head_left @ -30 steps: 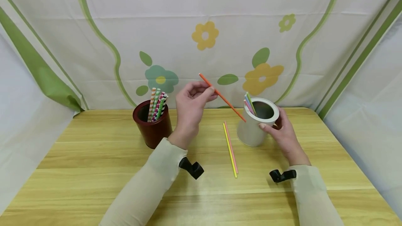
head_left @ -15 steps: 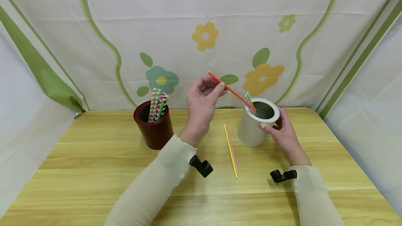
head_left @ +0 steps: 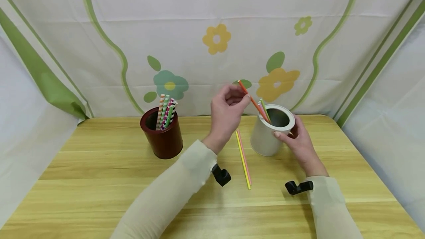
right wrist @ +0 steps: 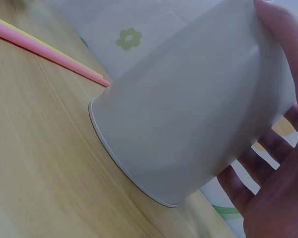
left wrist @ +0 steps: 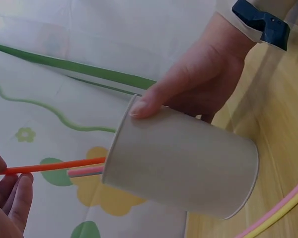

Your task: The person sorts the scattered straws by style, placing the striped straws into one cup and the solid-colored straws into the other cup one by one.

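Note:
My left hand [head_left: 227,116] pinches an orange straw [head_left: 251,99] near its upper end. The straw slants down to the right, its lower end inside the mouth of a white canister [head_left: 266,140]. Beside it, green and pink straws [left wrist: 87,171] lean in the same canister. My right hand [head_left: 303,146] grips the canister's right side, thumb on the front below the rim and fingers round the back, as the right wrist view [right wrist: 275,183] also shows. The canister's base stands on the table.
A yellow straw [head_left: 243,161] and a pink straw [head_left: 245,158] lie side by side left of the canister. Further left stands a dark red cup [head_left: 166,145] with several patterned straws [head_left: 162,110]. A flowered curtain [head_left: 186,51] hangs behind the wooden table [head_left: 99,180].
My left hand has moved right with the orange straw, whose lower end has gone from in front of the canister to inside its mouth. The right hand has stayed on the canister.

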The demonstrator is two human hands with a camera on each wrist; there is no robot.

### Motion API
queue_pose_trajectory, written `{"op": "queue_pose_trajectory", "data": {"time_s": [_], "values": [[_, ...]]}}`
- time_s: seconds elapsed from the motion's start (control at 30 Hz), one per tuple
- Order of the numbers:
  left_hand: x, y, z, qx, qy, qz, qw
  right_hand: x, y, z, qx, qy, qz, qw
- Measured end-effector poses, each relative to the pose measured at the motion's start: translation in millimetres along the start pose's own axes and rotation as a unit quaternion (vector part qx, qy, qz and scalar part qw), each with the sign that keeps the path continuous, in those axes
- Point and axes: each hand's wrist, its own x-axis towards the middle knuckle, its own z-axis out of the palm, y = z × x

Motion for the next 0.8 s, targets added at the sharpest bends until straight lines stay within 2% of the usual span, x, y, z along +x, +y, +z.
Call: {"op": "queue_pose_trajectory", "data": {"time_s": [0.43, 0.8], "values": [[-9.2, -20.7, 15.0, 0.04, -0.016, -0.02, 0.9989, 0, 0, 0, -0.011, 0.0, 0.004, 1.0], [-11.8, -30.8, 17.8, 0.051, -0.028, -0.039, 0.9975, -1, -1, 1, -0.012, -0.001, 0.006, 1.0]]}}
